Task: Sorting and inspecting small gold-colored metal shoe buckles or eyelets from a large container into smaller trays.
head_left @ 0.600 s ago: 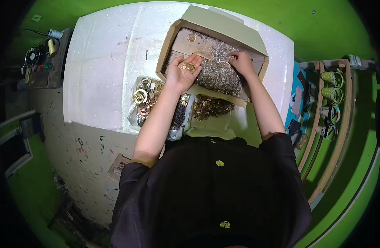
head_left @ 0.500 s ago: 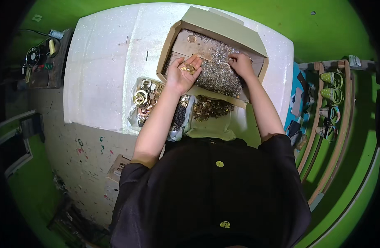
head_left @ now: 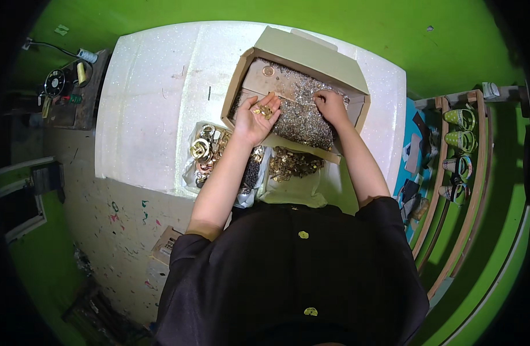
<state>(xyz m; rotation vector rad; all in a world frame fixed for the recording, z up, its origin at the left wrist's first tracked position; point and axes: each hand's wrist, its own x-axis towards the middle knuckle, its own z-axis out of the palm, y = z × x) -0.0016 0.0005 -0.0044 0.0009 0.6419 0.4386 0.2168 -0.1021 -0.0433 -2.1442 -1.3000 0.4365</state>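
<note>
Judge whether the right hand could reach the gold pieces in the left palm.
Probably yes: the left hand is palm up, and nothing visible stands between its gold pieces and the right hand, over the same box.

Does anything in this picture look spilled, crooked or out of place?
Coloured specks dot the floor at lower left, looking untidy; whether scraps or stains, I cannot tell. The cardboard box also sits at an angle on the white tabletop, not square with its edges.

A black top (head_left: 265, 271) with loose, short sleeves (head_left: 381, 218) bears 2 yellow patches (head_left: 303, 234) down its front.
</note>
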